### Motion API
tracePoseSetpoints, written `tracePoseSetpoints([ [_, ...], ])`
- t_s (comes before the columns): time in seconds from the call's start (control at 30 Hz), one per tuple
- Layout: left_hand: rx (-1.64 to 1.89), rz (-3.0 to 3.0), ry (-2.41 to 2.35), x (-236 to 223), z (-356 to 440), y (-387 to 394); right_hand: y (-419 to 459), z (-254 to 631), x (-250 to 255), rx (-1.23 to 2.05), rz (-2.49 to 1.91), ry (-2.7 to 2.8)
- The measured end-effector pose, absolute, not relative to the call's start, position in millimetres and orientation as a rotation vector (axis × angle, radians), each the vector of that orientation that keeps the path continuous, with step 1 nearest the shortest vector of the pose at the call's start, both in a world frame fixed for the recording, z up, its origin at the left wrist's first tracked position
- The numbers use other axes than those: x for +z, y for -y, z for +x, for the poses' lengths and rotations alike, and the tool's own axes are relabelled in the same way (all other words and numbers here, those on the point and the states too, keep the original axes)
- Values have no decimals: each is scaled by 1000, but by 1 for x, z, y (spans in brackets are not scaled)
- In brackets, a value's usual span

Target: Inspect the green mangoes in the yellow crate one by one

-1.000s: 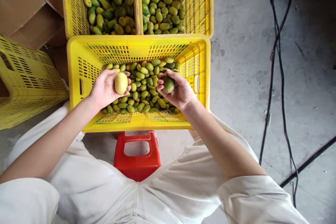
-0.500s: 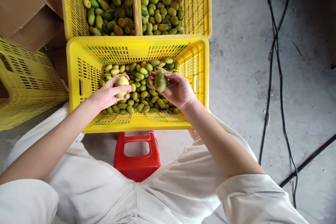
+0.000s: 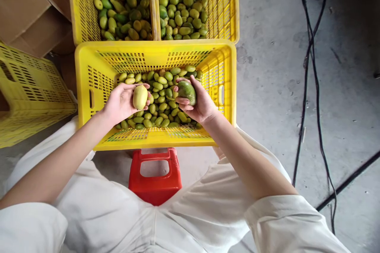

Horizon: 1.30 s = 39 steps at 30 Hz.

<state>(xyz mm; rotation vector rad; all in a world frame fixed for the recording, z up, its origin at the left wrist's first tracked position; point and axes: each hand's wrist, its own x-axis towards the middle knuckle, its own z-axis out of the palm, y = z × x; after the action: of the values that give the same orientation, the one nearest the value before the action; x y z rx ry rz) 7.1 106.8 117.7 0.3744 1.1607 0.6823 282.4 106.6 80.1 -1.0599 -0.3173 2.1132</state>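
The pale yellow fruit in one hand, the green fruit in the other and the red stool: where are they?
Pale yellow fruit (image 3: 140, 97): head view, middle of its exposed side.
Green fruit (image 3: 187, 93): head view, middle of its exposed side.
Red stool (image 3: 154, 188): head view, solid part below its opening.

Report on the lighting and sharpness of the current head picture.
Head view: the pale yellow fruit in the left hand and green fruit in the right hand look fairly sharp, without obvious motion blur; head view: the floor is pale beside the front crate but darkens toward the upper right corner; head view: dim shadow among the cardboard at upper left.
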Motion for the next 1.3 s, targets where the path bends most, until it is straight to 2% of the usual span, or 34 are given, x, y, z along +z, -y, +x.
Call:
tracePoseSetpoints([
  [0.33,667,379,-1188,109,14,-99,-103,275,85,1938,-1098,224],
  [0.67,619,116,-1142,116,14,-105,-101,274,88,2096,-1074,261],
  [1.3,658,312,-1139,114,12,-102,-98,277,80,2038,-1106,301],
])
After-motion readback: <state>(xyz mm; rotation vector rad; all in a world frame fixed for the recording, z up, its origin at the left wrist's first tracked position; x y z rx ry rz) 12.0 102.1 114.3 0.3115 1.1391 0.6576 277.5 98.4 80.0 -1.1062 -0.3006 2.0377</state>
